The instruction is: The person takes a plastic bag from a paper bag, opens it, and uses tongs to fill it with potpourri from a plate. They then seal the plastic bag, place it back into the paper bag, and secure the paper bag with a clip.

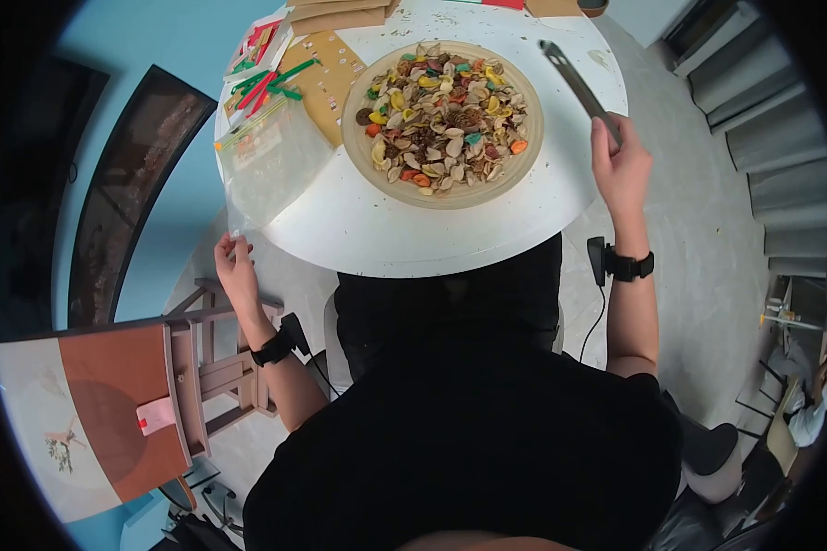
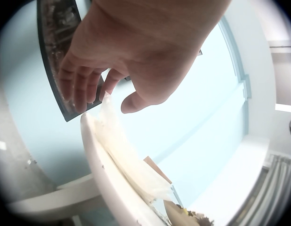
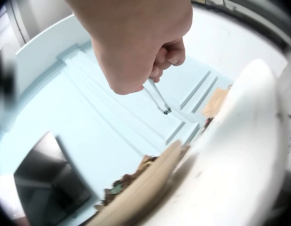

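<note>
A round wooden plate (image 1: pixel 351 138) piled with potpourri (image 1: pixel 450 119) stands on the white table: dried petals, cones and bits of yellow, orange and green. My right hand (image 1: pixel 623 161) grips metal tongs (image 1: pixel 574 83) to the right of the plate, and their tips (image 3: pixel 166 111) show close together in the right wrist view. A clear zip bag (image 1: pixel 276 165) lies flat at the table's left edge. Its near corner rises past the edge to the fingertips of my left hand (image 1: pixel 236 266). In the left wrist view the thumb stands apart from the corner, which meets the index fingertip.
Red and green strips (image 1: pixel 271 87) lie beyond the zip bag, beside a tan patterned sheet (image 1: pixel 335 69). Brown paper bags (image 1: pixel 340 16) sit at the far edge. Small crumbs dot the tabletop. A wooden stool (image 1: pixel 225 354) stands on the floor at left.
</note>
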